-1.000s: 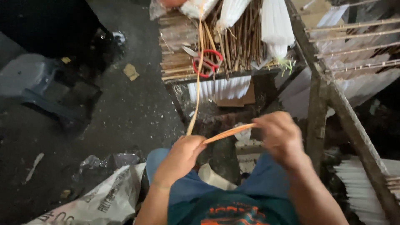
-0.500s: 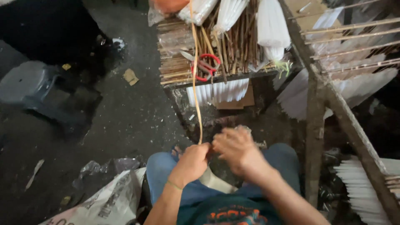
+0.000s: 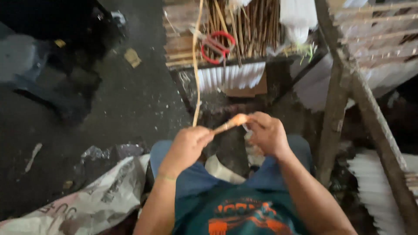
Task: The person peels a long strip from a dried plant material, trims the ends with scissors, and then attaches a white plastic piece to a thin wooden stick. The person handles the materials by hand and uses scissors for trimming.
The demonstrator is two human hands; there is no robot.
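Observation:
A long thin tan strip [image 3: 196, 74] runs up from my hands toward the top of the view, bent near my fingers. My left hand [image 3: 188, 146] pinches the strip at the bend, fingers closed on it. My right hand [image 3: 266, 132] grips the strip's short orange-tan end [image 3: 230, 123], which spans the gap between both hands. Both hands sit above my knees in blue trousers [image 3: 198, 174].
A low table [image 3: 209, 65] ahead holds bundles of sticks [image 3: 244, 26] and red-handled scissors [image 3: 214, 45]. A wooden frame post [image 3: 333, 113] stands at right with white stick bundles [image 3: 374, 191]. A printed sack [image 3: 91, 204] lies at lower left; a dark stool [image 3: 26, 61] at far left.
My right hand came in from the right to meet the left, then drew slightly apart again, holding the strip's short end. The view shifted a little closer.

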